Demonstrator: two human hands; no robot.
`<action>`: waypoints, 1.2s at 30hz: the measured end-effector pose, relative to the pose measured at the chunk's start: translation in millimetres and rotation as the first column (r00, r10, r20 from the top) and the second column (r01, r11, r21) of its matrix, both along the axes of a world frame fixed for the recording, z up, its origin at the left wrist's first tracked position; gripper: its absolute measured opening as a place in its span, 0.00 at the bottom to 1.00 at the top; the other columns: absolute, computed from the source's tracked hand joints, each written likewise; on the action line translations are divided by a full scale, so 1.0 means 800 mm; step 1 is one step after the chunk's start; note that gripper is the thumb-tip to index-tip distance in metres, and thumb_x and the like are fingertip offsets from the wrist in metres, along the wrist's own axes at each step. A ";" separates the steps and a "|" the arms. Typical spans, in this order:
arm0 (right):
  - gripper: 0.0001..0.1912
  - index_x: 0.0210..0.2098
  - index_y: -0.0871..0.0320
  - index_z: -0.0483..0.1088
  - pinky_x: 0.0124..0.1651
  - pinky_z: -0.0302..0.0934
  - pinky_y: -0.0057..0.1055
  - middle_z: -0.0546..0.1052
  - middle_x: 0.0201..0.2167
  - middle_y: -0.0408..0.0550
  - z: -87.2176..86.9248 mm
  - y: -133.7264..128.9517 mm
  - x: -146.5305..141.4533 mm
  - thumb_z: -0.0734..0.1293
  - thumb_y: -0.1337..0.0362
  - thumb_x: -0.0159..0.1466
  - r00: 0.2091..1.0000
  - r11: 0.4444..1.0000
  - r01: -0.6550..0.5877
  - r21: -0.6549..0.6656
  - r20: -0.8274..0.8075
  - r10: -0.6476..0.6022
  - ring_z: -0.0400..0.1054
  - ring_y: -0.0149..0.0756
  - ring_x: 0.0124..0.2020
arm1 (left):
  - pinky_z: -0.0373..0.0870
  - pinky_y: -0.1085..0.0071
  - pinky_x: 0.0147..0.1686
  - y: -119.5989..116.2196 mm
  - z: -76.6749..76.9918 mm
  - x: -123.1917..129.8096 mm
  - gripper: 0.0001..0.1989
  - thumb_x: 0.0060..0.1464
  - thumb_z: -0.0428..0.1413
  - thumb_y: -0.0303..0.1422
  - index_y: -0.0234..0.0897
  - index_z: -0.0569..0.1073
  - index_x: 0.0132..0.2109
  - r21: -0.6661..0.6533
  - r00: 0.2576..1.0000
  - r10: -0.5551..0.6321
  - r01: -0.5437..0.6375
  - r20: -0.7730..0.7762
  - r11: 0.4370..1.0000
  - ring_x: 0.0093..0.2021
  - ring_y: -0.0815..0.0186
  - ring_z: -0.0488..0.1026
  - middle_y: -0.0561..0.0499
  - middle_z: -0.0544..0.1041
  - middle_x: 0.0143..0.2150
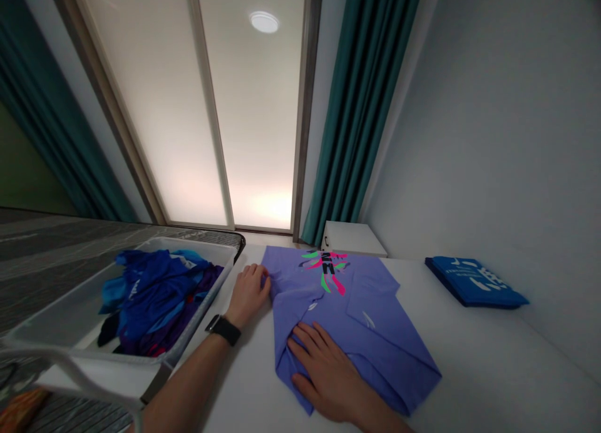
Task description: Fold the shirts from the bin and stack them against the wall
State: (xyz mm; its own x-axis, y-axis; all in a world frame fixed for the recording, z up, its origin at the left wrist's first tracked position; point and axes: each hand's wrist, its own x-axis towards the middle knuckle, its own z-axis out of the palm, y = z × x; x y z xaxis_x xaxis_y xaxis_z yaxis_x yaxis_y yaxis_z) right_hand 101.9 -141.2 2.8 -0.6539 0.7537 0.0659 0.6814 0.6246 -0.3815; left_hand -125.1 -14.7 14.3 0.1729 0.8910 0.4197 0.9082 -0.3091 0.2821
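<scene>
A purple shirt [375, 301] with a pink, green and black print lies partly folded on the white table [469, 370]. At the shirt's left edge is my left hand [248, 292], its fingers curled and closed on the fabric, with a dark watch on the wrist. My right hand [326, 373] rests flat on the lower left part of the shirt, fingers spread and palm down.
A white basket [51, 314] of blue and purple clothes [159, 295] stands left of the table. A folded blue garment [474, 283] lies at the table's right, near the wall. Behind the table is a white cabinet [354, 238].
</scene>
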 end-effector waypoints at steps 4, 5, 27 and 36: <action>0.29 0.67 0.54 0.55 0.70 0.37 0.45 0.55 0.68 0.51 -0.004 0.001 0.000 0.59 0.53 0.69 0.999 0.999 0.034 0.002 -0.027 -0.034 0.45 0.43 0.69 | 0.59 0.62 0.40 -0.065 0.020 0.021 0.12 0.61 0.46 0.38 0.41 0.68 0.31 -0.174 0.987 -0.142 0.126 -0.080 0.977 0.35 0.58 0.72 0.49 0.75 0.30; 0.29 0.66 0.54 0.55 0.70 0.38 0.45 0.56 0.68 0.52 -0.006 0.002 -0.001 0.59 0.54 0.68 0.999 0.999 0.040 0.009 -0.037 -0.040 0.46 0.43 0.69 | 0.58 0.62 0.40 -0.081 0.020 0.024 0.13 0.60 0.48 0.40 0.41 0.69 0.30 -0.229 0.981 -0.176 0.153 -0.084 0.961 0.33 0.58 0.72 0.49 0.75 0.29; 0.31 0.69 0.53 0.48 0.71 0.33 0.45 0.52 0.69 0.48 -0.008 0.001 0.000 0.55 0.51 0.70 1.000 1.000 -0.008 -0.001 -0.028 0.008 0.42 0.40 0.70 | 0.54 0.58 0.41 -0.156 -0.004 -0.005 0.08 0.54 0.48 0.32 0.40 0.70 0.30 -0.269 0.972 -0.087 0.026 -0.216 0.963 0.38 0.54 0.71 0.46 0.76 0.33; 0.26 0.67 0.51 0.53 0.71 0.33 0.44 0.54 0.69 0.46 -0.004 0.002 0.000 0.53 0.54 0.72 1.000 1.000 0.005 0.000 -0.024 -0.005 0.44 0.38 0.69 | 0.58 0.60 0.42 -0.142 0.003 0.019 0.11 0.61 0.46 0.33 0.38 0.71 0.45 -0.282 0.950 -0.080 -0.009 -0.302 0.959 0.41 0.54 0.74 0.45 0.79 0.39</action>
State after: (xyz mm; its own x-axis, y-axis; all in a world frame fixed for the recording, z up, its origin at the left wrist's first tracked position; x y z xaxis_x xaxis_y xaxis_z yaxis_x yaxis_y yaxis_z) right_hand 102.2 -139.7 -0.1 -0.6486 0.7568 0.0813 0.6750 0.6212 -0.3981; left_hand -110.0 -128.0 16.4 0.2870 0.9547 0.0784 0.9537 -0.2924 0.0697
